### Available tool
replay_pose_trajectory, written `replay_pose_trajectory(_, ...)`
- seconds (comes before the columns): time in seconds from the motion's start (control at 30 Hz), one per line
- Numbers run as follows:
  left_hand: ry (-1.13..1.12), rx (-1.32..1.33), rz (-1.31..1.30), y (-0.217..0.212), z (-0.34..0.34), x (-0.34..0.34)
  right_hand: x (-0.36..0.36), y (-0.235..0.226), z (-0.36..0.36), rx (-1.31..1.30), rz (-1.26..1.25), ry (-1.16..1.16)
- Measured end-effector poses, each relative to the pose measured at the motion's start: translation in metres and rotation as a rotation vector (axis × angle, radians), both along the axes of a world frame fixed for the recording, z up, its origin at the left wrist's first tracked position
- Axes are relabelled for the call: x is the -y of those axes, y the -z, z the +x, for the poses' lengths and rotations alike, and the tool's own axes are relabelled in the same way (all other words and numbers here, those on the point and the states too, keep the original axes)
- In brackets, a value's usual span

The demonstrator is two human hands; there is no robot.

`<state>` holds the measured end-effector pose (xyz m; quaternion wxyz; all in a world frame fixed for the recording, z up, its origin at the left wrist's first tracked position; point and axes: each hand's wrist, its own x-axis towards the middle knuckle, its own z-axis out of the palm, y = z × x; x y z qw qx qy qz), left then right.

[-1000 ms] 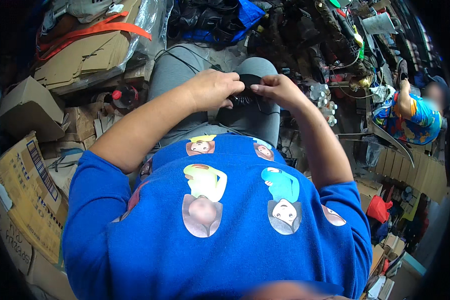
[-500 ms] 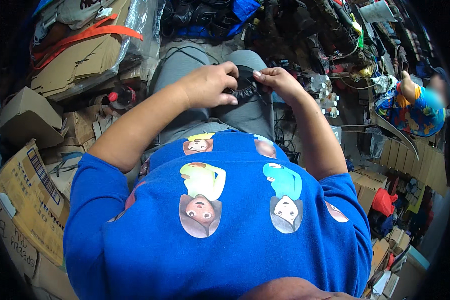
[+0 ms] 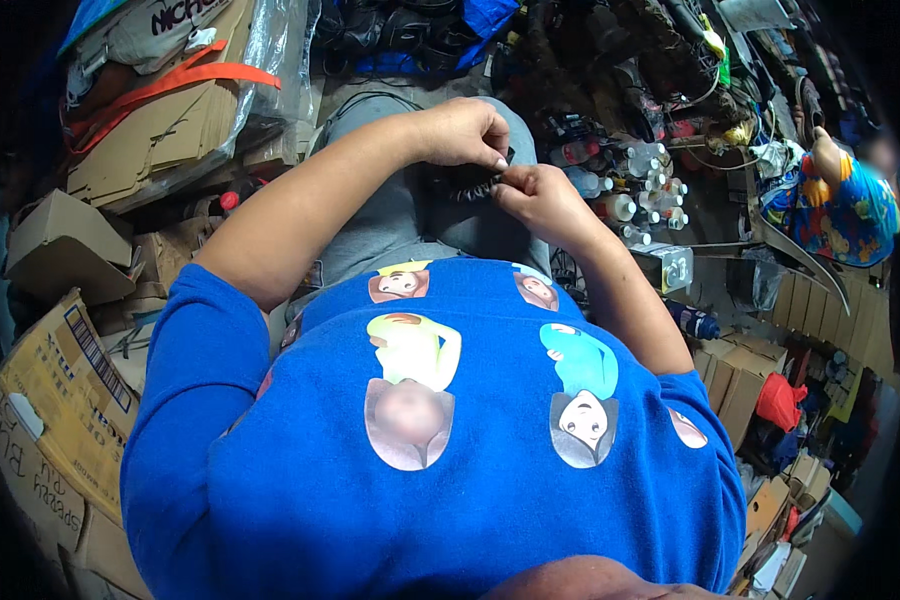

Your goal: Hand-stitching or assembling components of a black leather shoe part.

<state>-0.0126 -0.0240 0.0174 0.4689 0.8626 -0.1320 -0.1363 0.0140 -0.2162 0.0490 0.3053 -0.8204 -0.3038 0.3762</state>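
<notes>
Left hand (image 3: 465, 133) and right hand (image 3: 544, 200) pinch a black piece (image 3: 470, 190); it extends leftward from the right hand.

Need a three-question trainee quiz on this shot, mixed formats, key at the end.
1. Multiple choice: the dark piece by the left hand and right hand is above:
A) a cardboard box
B) grey trousers
C) a red bag
2. True or false: the cluster of clear bottles is on the person's right.
3. Fill in: the person's shirt is ____ with printed figures.

Key: 1 B; 2 true; 3 blue.
</notes>
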Motion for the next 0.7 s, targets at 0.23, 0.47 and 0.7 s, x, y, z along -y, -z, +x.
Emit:
replay_pose_trajectory(0.23, -0.045, -0.062, -0.116, 0.010, 0.002, -0.002, 0.031, -0.038, -0.015, -0.187, 0.158, 0.043)
replay_pose_trajectory(0.47, 0.089, -0.292, -0.335, 0.003, 0.004, -0.022, 0.027, -0.035, -0.012, 0.212, 0.113, 0.049)
replay_pose_trajectory(0.7, 0.144, -0.298, -0.266, 0.000, 0.005, -0.023, 0.012, -0.031, -0.012, 0.353, -0.010, -0.014)
